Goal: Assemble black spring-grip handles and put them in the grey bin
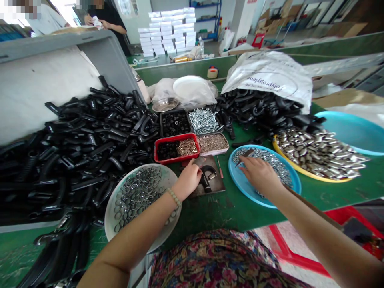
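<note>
My left hand (189,179) has its fingers closed on a black curved plastic part (206,182), which lies on a dark metal plate (220,185). A small coil spring (211,177) shows at the part's right side. Over a round blue tray (234,182) of small shiny metal pieces (277,166), my right hand (260,174) pinches what look like dark tweezers (246,153), their point down near the pieces. A thin screwdriver (220,168) with a reddish handle lies beside the plate. Left of my left hand stands a pale bowl (109,208) of metal rings (138,192).
Black handle-like parts (99,132) heap at left by a grey crate (120,60). Ahead stand a red tray (159,159), a bin of screws (205,120) and a box of rivet-like bits (213,143). Metal sleeves (318,154) fill a yellow tray (295,173). A person (105,24) stands behind.
</note>
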The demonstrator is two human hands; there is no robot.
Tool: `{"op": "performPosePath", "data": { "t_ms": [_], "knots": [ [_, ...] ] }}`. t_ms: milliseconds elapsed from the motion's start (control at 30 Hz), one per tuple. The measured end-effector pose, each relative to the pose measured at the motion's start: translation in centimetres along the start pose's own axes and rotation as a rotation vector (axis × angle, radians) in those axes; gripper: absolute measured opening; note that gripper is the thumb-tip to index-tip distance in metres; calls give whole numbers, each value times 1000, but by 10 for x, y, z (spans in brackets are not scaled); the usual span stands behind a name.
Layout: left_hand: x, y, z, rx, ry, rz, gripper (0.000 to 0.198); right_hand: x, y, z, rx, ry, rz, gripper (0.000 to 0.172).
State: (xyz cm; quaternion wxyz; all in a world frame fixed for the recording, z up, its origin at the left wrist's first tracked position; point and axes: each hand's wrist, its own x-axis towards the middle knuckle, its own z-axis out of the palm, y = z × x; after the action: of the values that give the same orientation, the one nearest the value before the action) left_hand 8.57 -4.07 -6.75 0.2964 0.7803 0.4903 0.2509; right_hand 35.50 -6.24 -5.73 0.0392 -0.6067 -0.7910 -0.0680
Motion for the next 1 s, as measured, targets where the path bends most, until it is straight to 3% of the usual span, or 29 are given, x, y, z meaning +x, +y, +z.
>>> {"op": "performPosePath", "data": {
  "t_ms": [100, 167, 300, 400, 500, 633, 733, 900, 1000],
  "knots": [
    [-2, 11, -4, 148, -88, 41, 24, -6, 31, 0, -131, -157, 158, 28],
    [-5, 14, -4, 176, -140, 43, 25, -8, 35, -1, -130, -234, 188, 26],
    [-17, 3, -2, 162, -107, 138, 28, -18, 4, -15, 91, -161, 245, 36],
    [-27, -10, -1, 229, -30, 206, 31, -24, -30, -32, 391, -176, 142, 37],
    [-33, -16, -2, 268, -7, 184, 37, -23, -52, -43, 542, -194, 49, 36],
    [-35, -15, -3, 261, -22, 169, 40, -19, -59, -44, 561, -216, 117, 35],
    [-34, -15, -3, 230, -20, 151, 42, -15, -66, -44, 585, -241, 86, 35],
    [-31, -16, -1, 82, 115, 30, 68, -4, -86, -47, 608, -229, 1, 36],
    [-33, -16, -2, 115, 106, 54, 65, -2, -76, -42, 545, -239, -23, 36]
  ]
}}
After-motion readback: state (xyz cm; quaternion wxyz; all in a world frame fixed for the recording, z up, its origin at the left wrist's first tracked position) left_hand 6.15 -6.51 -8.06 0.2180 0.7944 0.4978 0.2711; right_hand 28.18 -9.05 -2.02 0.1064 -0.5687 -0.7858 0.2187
